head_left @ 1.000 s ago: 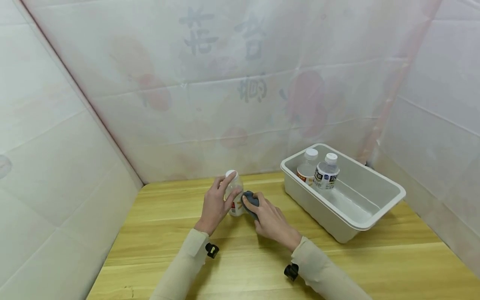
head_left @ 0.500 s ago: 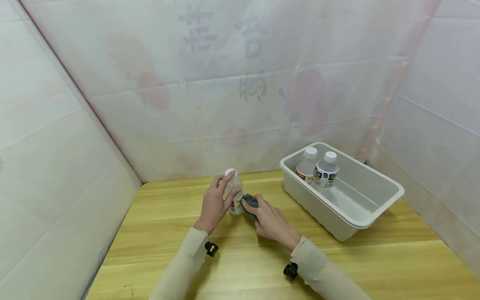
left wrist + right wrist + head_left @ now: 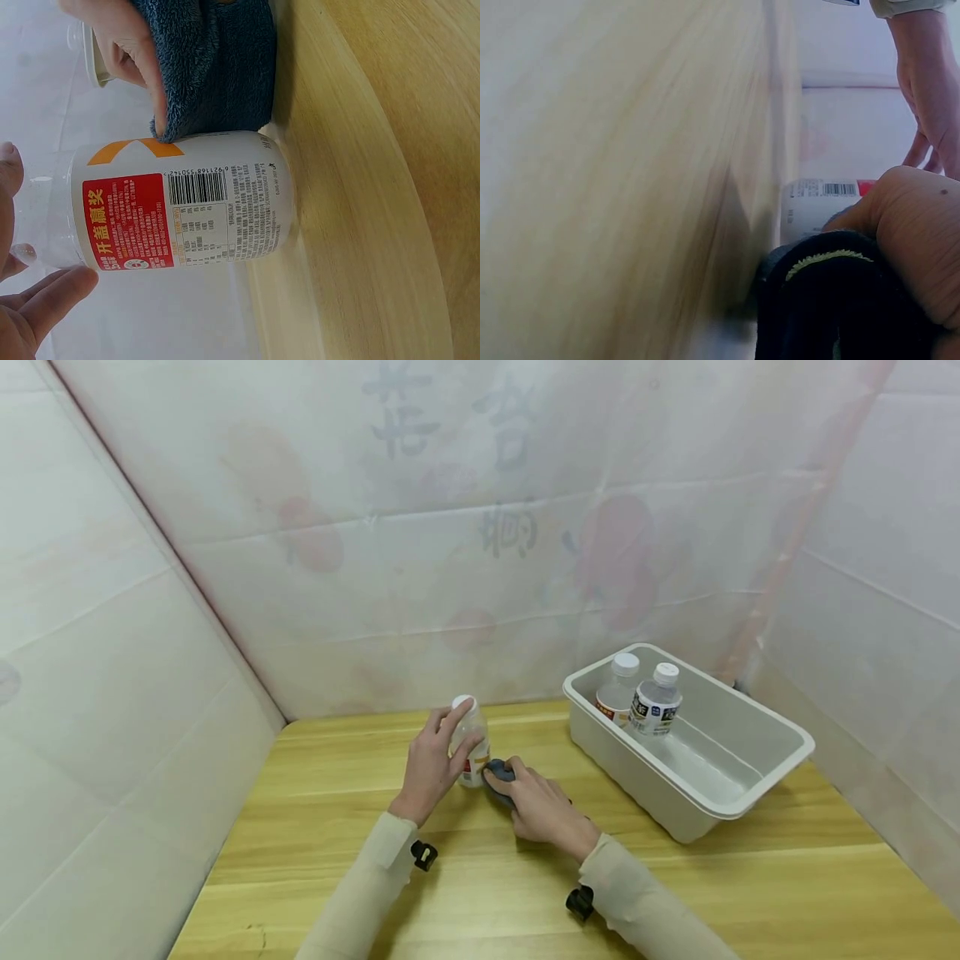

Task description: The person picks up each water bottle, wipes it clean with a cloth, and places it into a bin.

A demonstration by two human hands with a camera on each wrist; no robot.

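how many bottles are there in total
3: one bottle upright on the table, held by the left hand; two standing in the white bin.

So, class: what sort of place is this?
Probably a makeshift recording booth: a wooden table walled in by white sheeting, with only a white bin of bottles and a wrist-mounted camera clip.

A clear plastic bottle (image 3: 180, 202) with a glossy printed label is seen beside a fluffy blue cloth (image 3: 217, 67), on a smooth wood-grain table (image 3: 750, 893); a matt plastic bin (image 3: 772, 752) stands nearby.
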